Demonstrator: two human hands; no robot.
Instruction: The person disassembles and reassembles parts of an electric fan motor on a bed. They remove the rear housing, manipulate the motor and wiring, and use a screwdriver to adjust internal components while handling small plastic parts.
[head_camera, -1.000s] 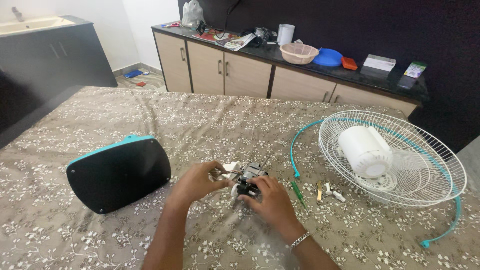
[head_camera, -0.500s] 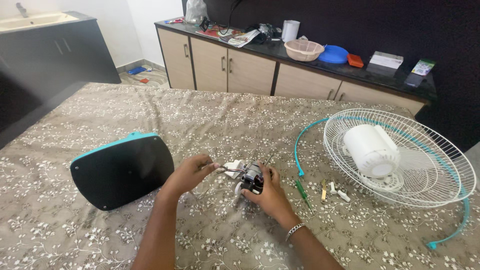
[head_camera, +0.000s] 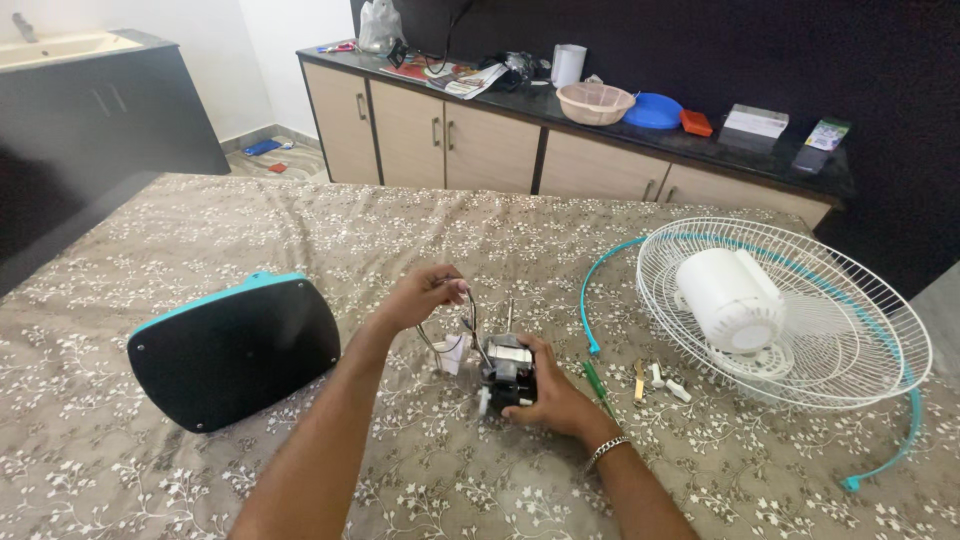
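Bare metal and black laminations: the small fan motor (head_camera: 508, 372) is sitting on the floral tablecloth (head_camera: 200, 470) at near centre, shaft pointing up and away.

Right hand (head_camera: 553, 398) is wrapping the motor's right side, fingers curled closed around the body, pinning it to the cloth. Left hand (head_camera: 425, 297) is raised just left of and beyond it, fingertips pinching shut on the motor wires (head_camera: 462, 322), pulling them up in a loop. A white connector piece (head_camera: 450, 352) is hanging at the base of the loop; can't tell exactly what it is.

Handling, my read: motor is dense and stiff for its size, so it's best gripped by the lamination stack, not the shaft. Wires are thin, limp and probably fragile at the solder points, so they'd be better held near the body than tugged from the far end.

Just right of the motor: green-handled screwdriver (head_camera: 597, 385), then a few small loose fittings (head_camera: 660, 378), lying apart from each other. Left, well apart: black fan base with teal trim (head_camera: 237, 348), lying tilted.

Further right: white wire fan guard (head_camera: 790, 310) lying flat, white motor cover (head_camera: 731, 298) sitting inside it, teal rim ring (head_camera: 885, 462) half off and trailing round the edge.

Far: cabinet counter (head_camera: 600, 135) with a beige basket (head_camera: 594, 102), blue plate (head_camera: 653, 110) and clutter.
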